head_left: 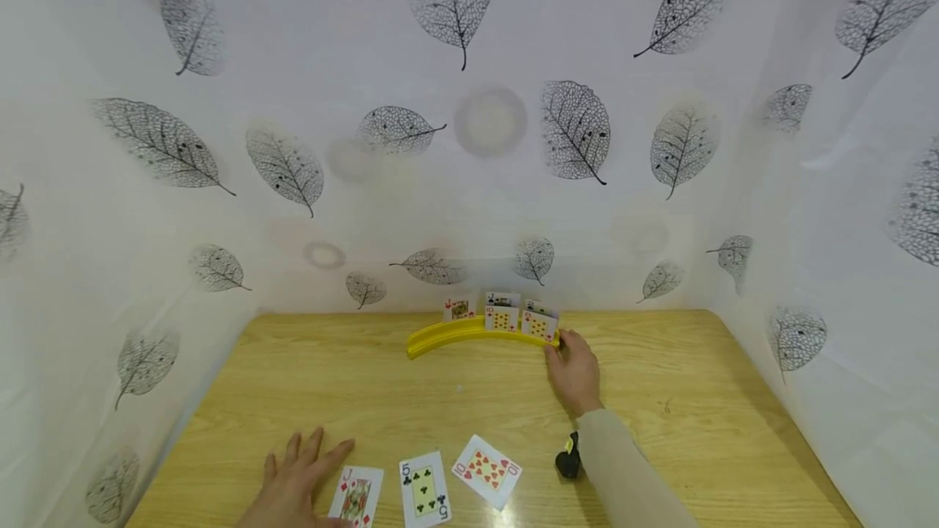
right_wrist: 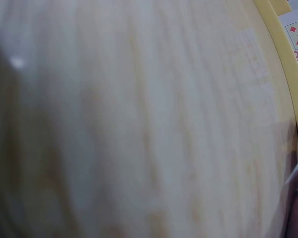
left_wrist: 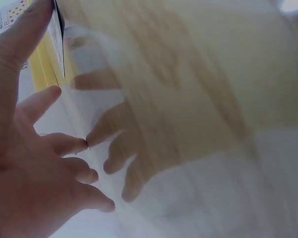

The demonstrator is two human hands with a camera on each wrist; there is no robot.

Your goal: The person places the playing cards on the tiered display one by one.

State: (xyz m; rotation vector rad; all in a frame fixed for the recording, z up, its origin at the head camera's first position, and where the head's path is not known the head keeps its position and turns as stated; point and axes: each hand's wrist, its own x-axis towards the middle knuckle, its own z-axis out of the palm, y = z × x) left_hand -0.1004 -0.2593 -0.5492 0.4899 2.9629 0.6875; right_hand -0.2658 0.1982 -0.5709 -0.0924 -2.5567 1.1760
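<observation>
While wrist views blur, the head view shows the right hand [head_left: 575, 371] touching the yellow rack [head_left: 469, 333].

From my remote seat I am seeing a person who is wearing a long beige sleeve [head_left: 623, 471] on the right arm, fitting closely and ending at the wrist. A small black device [head_left: 568, 459] is sitting strapped at that sleeve's inner side, with a tiny yellow mark showing on it. The right hand [head_left: 575, 371] is showing bare beyond the cuff. The left hand [head_left: 293, 487] is also appearing bare, with no ring or sleeve showing.
</observation>
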